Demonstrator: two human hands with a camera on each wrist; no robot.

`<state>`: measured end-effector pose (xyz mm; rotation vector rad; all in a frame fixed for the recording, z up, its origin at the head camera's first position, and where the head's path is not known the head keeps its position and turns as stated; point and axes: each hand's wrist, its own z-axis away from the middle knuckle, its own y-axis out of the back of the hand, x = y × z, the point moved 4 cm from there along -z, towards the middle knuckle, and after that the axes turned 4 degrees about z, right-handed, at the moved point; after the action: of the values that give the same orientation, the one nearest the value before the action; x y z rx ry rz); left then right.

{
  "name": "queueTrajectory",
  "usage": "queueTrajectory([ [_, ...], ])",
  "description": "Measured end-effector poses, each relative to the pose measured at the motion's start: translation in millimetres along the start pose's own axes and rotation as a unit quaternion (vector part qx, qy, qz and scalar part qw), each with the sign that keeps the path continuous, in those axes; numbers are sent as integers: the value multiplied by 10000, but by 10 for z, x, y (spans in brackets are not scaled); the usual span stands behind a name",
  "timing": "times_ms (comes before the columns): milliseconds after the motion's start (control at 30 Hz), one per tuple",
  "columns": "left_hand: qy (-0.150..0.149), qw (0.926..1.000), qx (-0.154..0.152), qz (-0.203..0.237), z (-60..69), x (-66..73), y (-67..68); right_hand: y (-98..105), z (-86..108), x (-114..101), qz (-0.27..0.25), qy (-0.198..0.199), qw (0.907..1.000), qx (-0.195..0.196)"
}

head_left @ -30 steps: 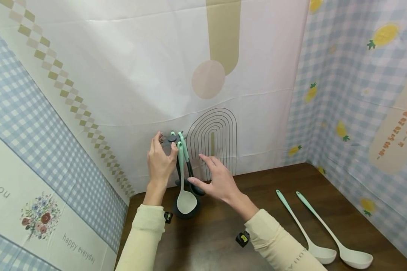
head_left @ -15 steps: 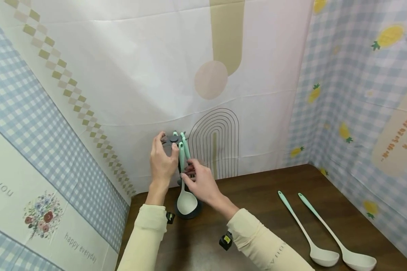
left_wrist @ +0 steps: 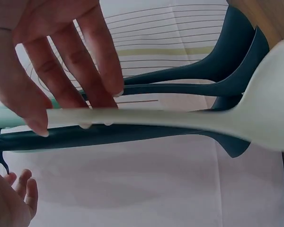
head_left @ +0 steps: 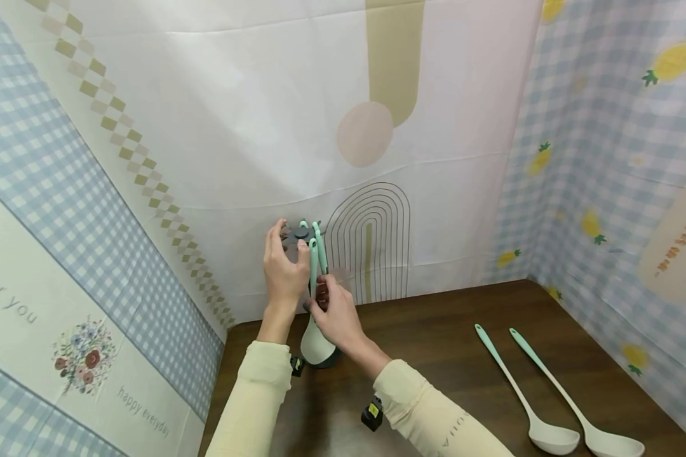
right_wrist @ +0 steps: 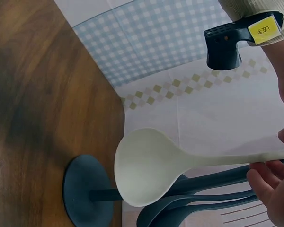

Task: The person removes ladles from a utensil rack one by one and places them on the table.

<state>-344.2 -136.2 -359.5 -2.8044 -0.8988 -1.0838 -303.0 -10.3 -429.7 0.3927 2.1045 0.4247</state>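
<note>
In the head view my left hand (head_left: 283, 273) grips the hooked top of a dark utensil stand (head_left: 301, 235), thumb in front and fingers at the side. A white ladle (head_left: 316, 344) with a mint-green handle hangs upright at the stand's front. My right hand (head_left: 338, 314) pinches the ladle's handle partway down. In the left wrist view, that hand's thumb lies before the handle and its fingers (left_wrist: 68, 71) reach behind. Dark-headed utensils (left_wrist: 199, 73) hang behind the ladle. The stand's round base (right_wrist: 87, 191) rests on the wooden table in the right wrist view.
Two more white ladles lie on the table's right side, an inner ladle (head_left: 553, 438) and an outer ladle (head_left: 614, 443). A printed cloth wall (head_left: 263, 127) rises close behind the stand. Checked cloth (head_left: 594, 165) covers the sides.
My right hand has come in leftward from beside the stand and now pinches the ladle's handle, slightly lower than half a second ago. My left hand keeps its grip on the stand's top.
</note>
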Motion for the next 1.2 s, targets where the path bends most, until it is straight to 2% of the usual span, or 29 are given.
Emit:
queueTrajectory([
  [267,17,10000,82,-1,4,15,-6,72,49,-13,206,347,9987,304],
  [533,73,9999,-18,-72,9,14,-8,144,72,28,205,344,9991,147],
  [900,-4,10000,11,-49,25,18,6,247,104,10,415,726,9964,158],
  [1200,54,10000,-40,-55,24,23,-2,321,109,23,476,635,9968,102],
])
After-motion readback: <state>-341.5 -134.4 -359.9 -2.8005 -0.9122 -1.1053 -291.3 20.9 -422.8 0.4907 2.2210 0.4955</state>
